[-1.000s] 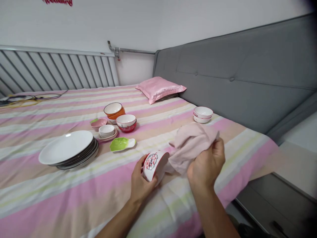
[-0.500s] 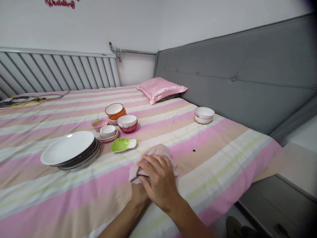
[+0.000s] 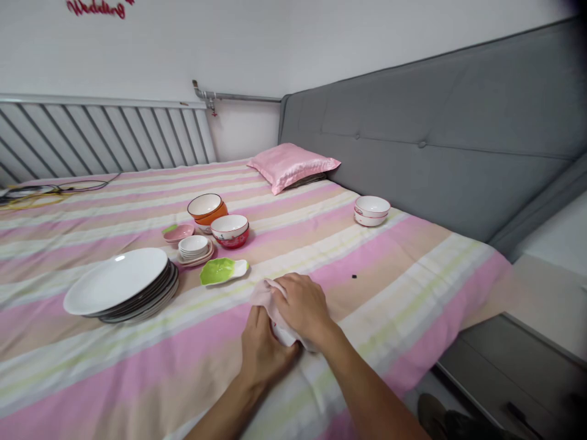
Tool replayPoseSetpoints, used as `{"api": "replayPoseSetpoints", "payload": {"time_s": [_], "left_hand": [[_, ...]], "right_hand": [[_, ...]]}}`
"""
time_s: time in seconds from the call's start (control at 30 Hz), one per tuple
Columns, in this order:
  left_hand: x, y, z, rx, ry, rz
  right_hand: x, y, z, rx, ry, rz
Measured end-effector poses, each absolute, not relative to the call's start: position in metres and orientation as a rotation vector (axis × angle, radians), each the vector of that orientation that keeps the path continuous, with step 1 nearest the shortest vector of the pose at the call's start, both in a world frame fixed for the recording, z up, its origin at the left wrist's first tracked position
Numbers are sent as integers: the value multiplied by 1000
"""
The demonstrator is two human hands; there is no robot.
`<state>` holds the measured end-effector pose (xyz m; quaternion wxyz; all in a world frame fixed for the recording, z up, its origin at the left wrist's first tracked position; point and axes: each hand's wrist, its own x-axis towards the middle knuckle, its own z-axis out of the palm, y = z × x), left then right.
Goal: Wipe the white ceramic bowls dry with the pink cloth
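My left hand (image 3: 266,348) is closed around a white bowl (image 3: 285,334), of which only a small part with a red mark shows between my hands. A pale pink cloth (image 3: 263,294) is bunched over the bowl, and my right hand (image 3: 305,308) grips it from the upper right. Both hands are low over the striped bedspread, close together. Just beyond them lies a green and white leaf-shaped dish (image 3: 220,272).
At left stands a stack of plates (image 3: 117,281). Behind are small white dishes (image 3: 193,246), a pink dish (image 3: 178,233), orange bowls (image 3: 208,211) and red-and-white bowls (image 3: 230,232). Two white bowls (image 3: 371,211) sit near the grey headboard (image 3: 435,122). A pink pillow (image 3: 293,165) lies at the back.
My left hand has come out from under the cloth and its fingers now show. My right hand has turned over the cloth, uncovering part of the bowl. The view has shifted slightly.
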<state>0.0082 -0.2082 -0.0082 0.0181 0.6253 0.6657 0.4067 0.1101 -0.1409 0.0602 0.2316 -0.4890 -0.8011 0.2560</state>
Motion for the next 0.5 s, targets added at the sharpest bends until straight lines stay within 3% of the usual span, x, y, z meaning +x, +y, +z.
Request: {"api": "replayPoseSetpoints", "payload": {"time_s": [0.1, 0.27, 0.5], "left_hand": [[10, -208, -4, 1959, 2059, 1250], [8, -209, -7, 1946, 1988, 1263], [7, -212, -15, 2027, 1977, 1268]], "right_hand": [[115, -117, 60, -1372, -2098, 1129], [121, -86, 39, -1393, -2002, 1381], [122, -95, 40, -1402, -1970, 1236]]}}
